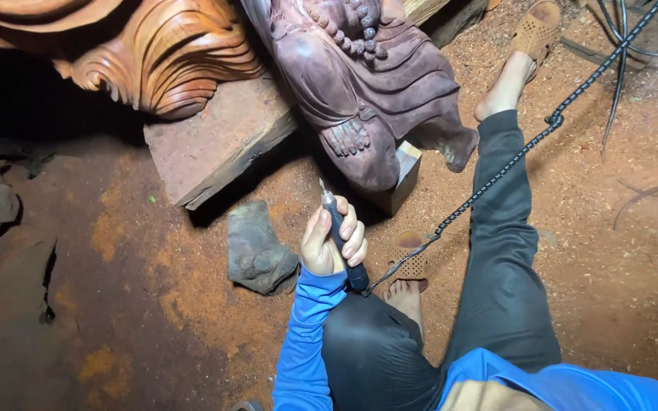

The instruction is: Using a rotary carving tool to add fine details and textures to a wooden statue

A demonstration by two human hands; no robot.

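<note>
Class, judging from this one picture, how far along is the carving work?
Done: the dark statue already has shaped robes, beads and a toed foot. In hand: the left hand holds a rotary tool, tip short of the foot. Left: cannot tell; the right hand is out of view.

A strong, narrow light is falling from near the head camera onto the middle of the scene, brightening the dark purple-brown carved wooden statue (pixel 359 84) and the reddish sawdust-covered floor (pixel 588 198). The left side and upper left corner are sinking into deep black shadow. Focus is holding sharp in the centre; edges are bending slightly and dimming.
</note>
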